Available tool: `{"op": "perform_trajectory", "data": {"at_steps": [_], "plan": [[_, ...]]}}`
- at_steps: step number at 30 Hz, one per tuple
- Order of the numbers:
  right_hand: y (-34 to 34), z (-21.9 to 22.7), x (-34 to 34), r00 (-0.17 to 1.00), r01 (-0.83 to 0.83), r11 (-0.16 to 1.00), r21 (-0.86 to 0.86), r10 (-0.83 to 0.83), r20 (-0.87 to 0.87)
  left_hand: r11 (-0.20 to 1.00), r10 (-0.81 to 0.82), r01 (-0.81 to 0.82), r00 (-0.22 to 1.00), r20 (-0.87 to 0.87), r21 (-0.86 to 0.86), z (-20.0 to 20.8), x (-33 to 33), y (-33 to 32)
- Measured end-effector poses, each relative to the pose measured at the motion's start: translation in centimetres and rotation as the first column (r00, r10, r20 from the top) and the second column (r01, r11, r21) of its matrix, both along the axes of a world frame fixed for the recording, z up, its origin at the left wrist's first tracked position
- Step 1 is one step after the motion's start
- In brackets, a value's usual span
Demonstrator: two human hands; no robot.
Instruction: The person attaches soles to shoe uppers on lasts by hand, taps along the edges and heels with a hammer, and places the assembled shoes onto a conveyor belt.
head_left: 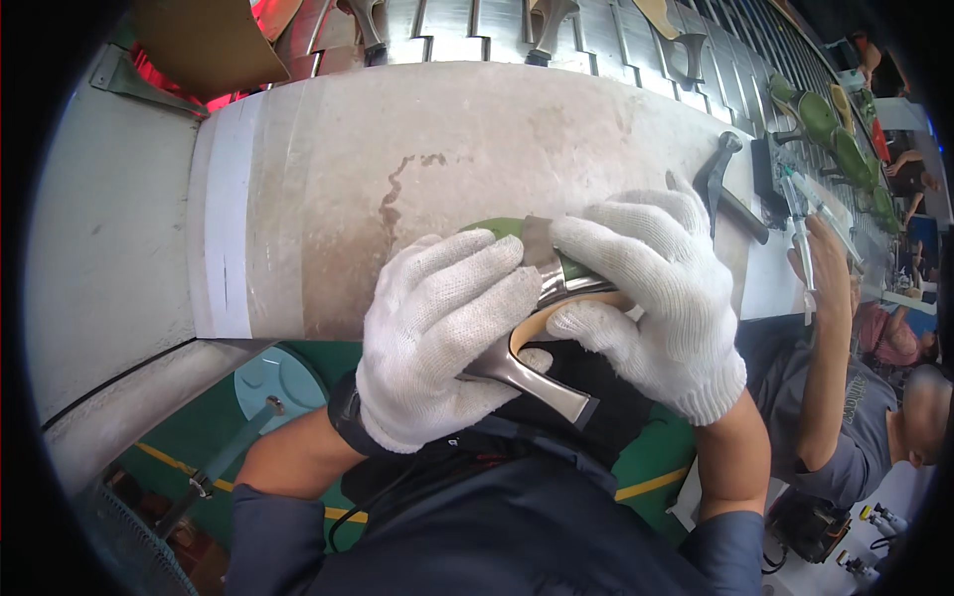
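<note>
A high-heeled shoe (553, 385) in shiny pewter colour, with a tan sole, is held above the near edge of the worktable (328, 199). A green shoe last (494, 226) shows inside it. The heel points toward me and to the right. My left hand (442, 338), in a white knitted glove, is wrapped round the shoe's left side. My right hand (656, 288), gloved alike, grips the other side, its thumb on the sole and fingers over the upper. Most of the upper is hidden under the gloves. To the right lies a hammer (733, 189).
Beyond the table runs a slatted metal conveyor (457, 35) carrying heeled shoes. Green lasts (840, 139) stand farther right. At my right a co-worker's bare hand (825, 263) is near a syringe-like tool (801, 233). A light-blue round stool (278, 372) stands below left.
</note>
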State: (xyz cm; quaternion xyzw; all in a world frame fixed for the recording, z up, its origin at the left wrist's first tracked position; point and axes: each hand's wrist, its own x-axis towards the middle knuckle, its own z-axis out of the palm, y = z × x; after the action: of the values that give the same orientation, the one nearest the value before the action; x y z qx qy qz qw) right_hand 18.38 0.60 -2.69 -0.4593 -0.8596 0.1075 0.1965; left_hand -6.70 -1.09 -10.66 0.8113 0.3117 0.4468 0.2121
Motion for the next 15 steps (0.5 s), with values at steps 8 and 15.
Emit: {"op": "perform_trajectory", "data": {"at_steps": [8, 15], "plan": [[0.4, 1.5, -1.0, 0.998, 0.061, 0.984, -0.168, -0.064, -0.010, 1.000, 0.026, -0.026, 0.999, 0.023, 0.011, -0.5, 0.2, -0.1], [1.5, 3.2, -2.3, 0.982, 0.100, 0.971, -0.219, -0.061, 0.180, 0.989, 0.132, -0.135, 0.990, 0.055, 0.055, -1.2, 1.3, -0.3]]}}
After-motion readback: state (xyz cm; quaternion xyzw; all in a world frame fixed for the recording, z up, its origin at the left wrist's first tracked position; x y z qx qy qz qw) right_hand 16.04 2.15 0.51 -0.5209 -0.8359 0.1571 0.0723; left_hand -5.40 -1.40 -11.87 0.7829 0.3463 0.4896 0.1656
